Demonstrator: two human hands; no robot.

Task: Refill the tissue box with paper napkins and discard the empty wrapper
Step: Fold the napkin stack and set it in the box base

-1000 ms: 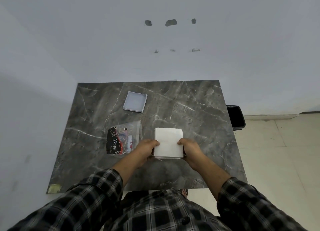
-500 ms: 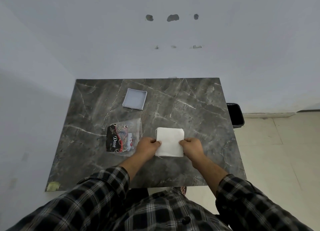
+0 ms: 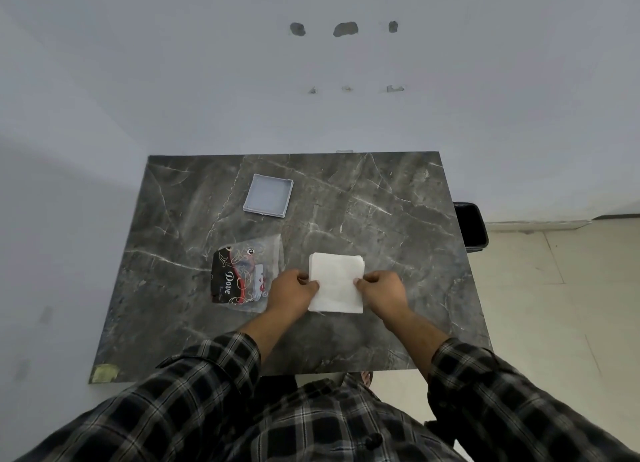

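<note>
Left hand [image 3: 292, 293] and right hand [image 3: 382, 292] are pinching the napkin stack [image 3: 336, 283] at its 9 and 3 o'clock edges; soft, light, splaying easily, so gripping both sides seems wise

A dark marble table [image 3: 381, 198] is carrying three items. A white napkin stack [image 3: 336, 283] is lying between the hands. An empty wrapper [image 3: 246, 274] is sitting just left of the left hand [image 3: 291, 293]; a shallow tray [image 3: 268, 195] is resting beyond it.
</note>
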